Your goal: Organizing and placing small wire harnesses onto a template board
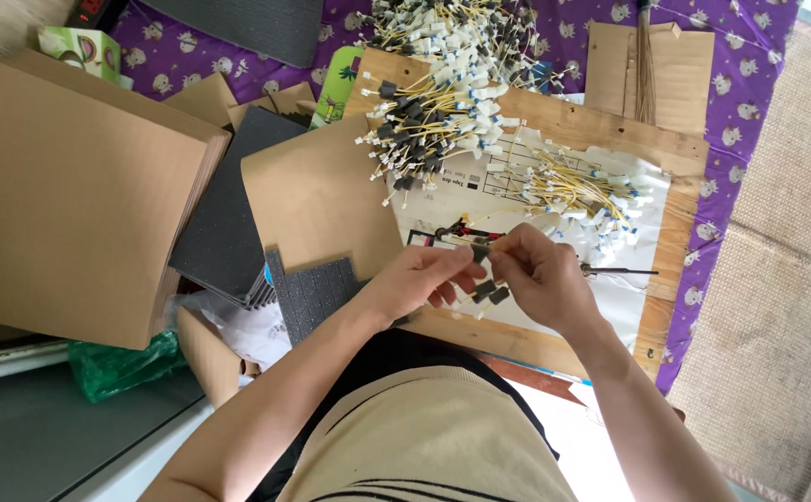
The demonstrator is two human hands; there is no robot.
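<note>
over the wooden board [675,149], the left hand [419,279] and right hand [540,274] met just above its near edge, fingers pinched on one small wire piece with dark foam blocks [489,293]. heaps of yellow-wired connectors [442,112] lay on the board's far side. a grey foam sheet [317,293] sat just left of the board, beside the left wrist.
</note>
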